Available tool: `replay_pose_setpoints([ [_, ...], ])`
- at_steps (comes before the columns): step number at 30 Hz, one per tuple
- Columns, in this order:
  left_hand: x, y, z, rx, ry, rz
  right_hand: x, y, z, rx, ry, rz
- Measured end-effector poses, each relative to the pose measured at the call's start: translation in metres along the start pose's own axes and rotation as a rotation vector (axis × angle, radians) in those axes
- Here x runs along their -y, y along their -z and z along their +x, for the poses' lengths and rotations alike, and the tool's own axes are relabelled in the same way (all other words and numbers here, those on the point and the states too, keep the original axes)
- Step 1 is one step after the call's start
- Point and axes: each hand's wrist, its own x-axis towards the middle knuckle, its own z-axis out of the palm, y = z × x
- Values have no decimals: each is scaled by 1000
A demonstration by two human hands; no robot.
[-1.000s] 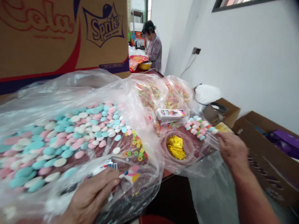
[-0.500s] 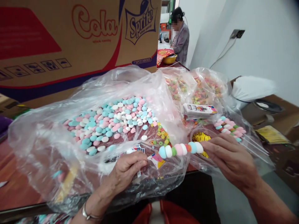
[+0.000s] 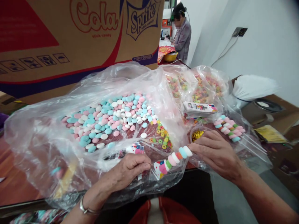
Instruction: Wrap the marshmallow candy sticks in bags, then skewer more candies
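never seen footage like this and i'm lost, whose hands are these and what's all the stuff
No machine here: a camera worn on a person's head looks down at their own bare hands. The right hand holds a candy skewer, its tip at a small printed cone. The left hand pinches a bundle of printed wrappers. On the table are a clear bag of pastel candies, ring candies, finished skewers, gold ties and a cardboard box. Another person stands far behind.

Pastel candy skewer (image 3: 177,156), tilted, lower end in small printed wrapper (image 3: 158,168)
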Motion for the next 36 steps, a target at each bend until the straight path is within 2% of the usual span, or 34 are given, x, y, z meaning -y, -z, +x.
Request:
replay_pose_setpoints([
  [4, 2, 1, 0, -1, 48, 27, -5, -7, 4, 1, -10, 96],
  [9, 7, 6, -2, -49, 49, 77, -6, -5, 6, 19, 16, 40],
  [12, 9, 10, -3, -65, 63, 28, -6, -2, 6, 39, 36, -13],
  [16, 5, 11, -3, -5, 33, -21, -2, 0, 8, 30, 40, 7],
  [21, -1, 8, -2, 25, 2, 49, 3, -5, 12, 54, 55, 4],
  [25, -6, 7, -6, 39, 78, 48, 4, -9, 15, 74, 62, 9],
  [28, -14, 5, -9, 124, 217, -21, 5, -10, 17, 91, 68, 23],
  [31, -21, -1, -9, 194, 251, -98, 4, -10, 21, 95, 66, 43],
  [33, -23, -7, -8, 232, 271, -219, 2, -10, 24, 122, 90, 52],
  [36, -21, -19, -6, 273, 378, -470, 0, -14, 29, 224, 174, 112],
])
